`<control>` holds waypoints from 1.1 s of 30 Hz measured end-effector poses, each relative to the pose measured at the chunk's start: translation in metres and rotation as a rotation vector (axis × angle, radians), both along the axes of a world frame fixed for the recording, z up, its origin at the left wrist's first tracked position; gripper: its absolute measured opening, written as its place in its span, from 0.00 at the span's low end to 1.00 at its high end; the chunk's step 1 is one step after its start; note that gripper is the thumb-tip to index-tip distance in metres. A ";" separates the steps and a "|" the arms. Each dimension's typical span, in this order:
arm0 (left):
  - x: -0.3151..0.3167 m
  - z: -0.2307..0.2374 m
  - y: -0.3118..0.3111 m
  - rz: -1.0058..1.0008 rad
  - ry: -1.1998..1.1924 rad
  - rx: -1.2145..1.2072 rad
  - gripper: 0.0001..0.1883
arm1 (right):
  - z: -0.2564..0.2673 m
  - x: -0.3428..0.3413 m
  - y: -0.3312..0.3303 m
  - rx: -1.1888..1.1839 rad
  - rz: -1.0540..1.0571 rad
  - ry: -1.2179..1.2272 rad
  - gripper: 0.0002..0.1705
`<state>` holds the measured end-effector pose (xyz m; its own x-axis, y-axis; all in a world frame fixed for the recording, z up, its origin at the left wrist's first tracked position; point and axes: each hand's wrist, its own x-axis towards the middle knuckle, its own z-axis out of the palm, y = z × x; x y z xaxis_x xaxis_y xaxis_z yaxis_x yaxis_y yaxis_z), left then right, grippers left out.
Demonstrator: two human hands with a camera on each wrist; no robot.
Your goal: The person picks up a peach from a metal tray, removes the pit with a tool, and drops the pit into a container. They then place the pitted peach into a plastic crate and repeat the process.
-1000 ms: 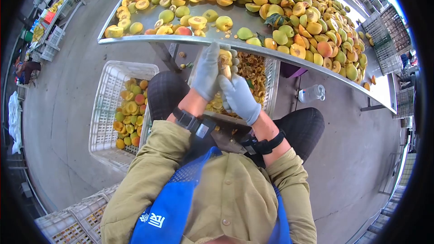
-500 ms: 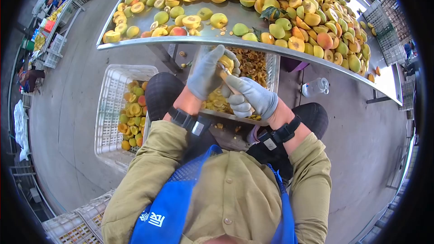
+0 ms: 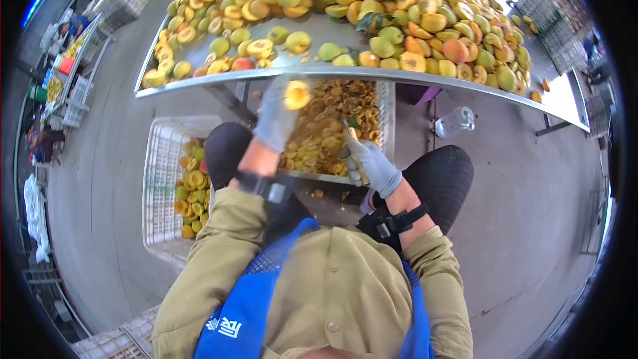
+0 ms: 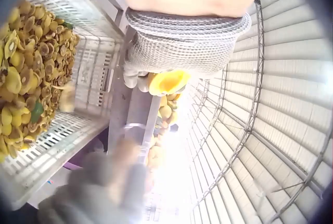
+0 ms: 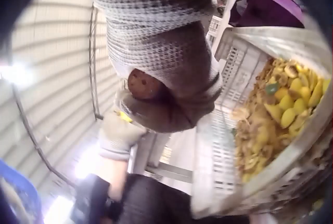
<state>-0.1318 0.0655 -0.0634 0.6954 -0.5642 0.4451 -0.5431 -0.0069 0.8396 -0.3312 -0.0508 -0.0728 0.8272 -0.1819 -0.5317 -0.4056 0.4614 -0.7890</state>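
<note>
The gloved left hand [image 3: 276, 119], blurred in the head view, holds a yellow fruit half [image 3: 297, 95] near the table's front edge. Its hollow cut face shows in the left wrist view, where the half [image 4: 170, 82] sits under the gloved hand [image 4: 182, 50]. To the right and lower, the gloved right hand [image 3: 375, 167] grips a tool with a wooden handle [image 3: 351, 135]. The round handle end [image 5: 144, 84] pokes out of the fist [image 5: 174, 83] in the right wrist view. Both hands are apart; the tool's tip is hard to make out.
Halved fruit lies heaped on the metal table [image 3: 306, 74]. Beneath its edge, a white crate [image 3: 387, 110] holds pits and scraps, with a blurred piece [image 4: 66, 98] above them. Another crate [image 3: 159, 179] with fruit stands left. A clear jug [image 3: 454, 123] is on the floor at right.
The hands, together over the fruit before, have separated. The left has moved left with the fruit half, and the tool in the right hand has come away from the fruit.
</note>
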 end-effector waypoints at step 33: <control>0.000 0.077 -0.086 -0.420 0.809 -0.185 0.21 | 0.020 -0.013 -0.023 -0.003 -0.217 -0.153 0.15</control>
<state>-0.1322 -0.0205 0.0139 0.5883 -0.8083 0.0220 0.2806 0.2297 0.9319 -0.3443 -0.0735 -0.0525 0.8397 -0.3647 -0.4023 -0.1731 0.5224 -0.8349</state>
